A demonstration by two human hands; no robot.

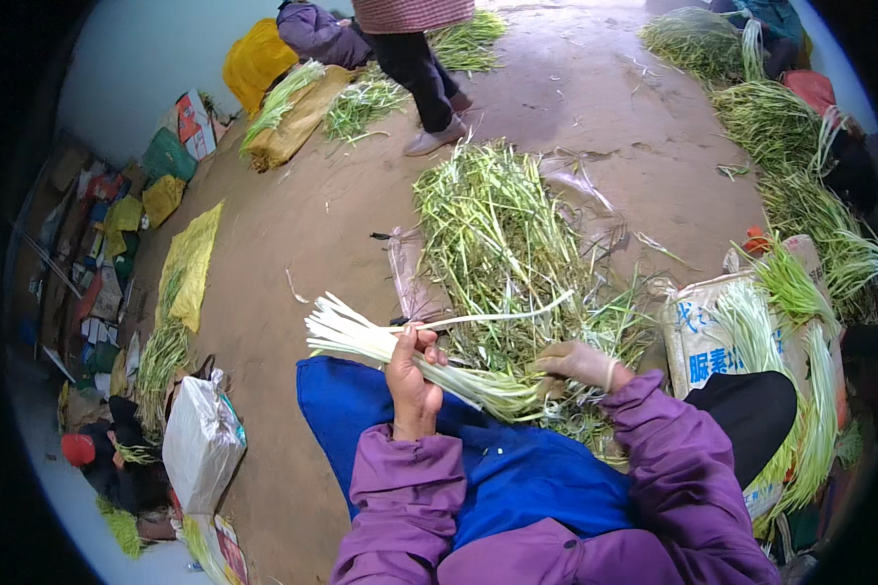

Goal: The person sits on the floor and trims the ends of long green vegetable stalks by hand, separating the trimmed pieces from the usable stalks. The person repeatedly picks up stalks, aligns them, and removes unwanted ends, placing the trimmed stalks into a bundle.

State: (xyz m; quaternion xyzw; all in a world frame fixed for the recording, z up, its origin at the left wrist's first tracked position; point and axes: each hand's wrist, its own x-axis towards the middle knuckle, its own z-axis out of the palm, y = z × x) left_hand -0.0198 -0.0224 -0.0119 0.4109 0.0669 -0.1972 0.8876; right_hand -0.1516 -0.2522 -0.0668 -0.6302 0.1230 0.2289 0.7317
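Observation:
My left hand is closed around a bundle of long white-stemmed garlic shoots or similar greens, held over the blue apron on my lap. One pale stem sticks out from the bundle towards the right. The green ends point right, towards my right hand, which wears a pale thin glove. Its fingers are bent down near those ends and the pile; whether they hold anything cannot be made out. Just beyond lies a large heap of untidy greens with trimmings.
White-stemmed bundles lie on a printed woven sack at my right. A person's legs stand beyond the heap. Other people sit by more greens along both sides. A white sack stands on the floor at left.

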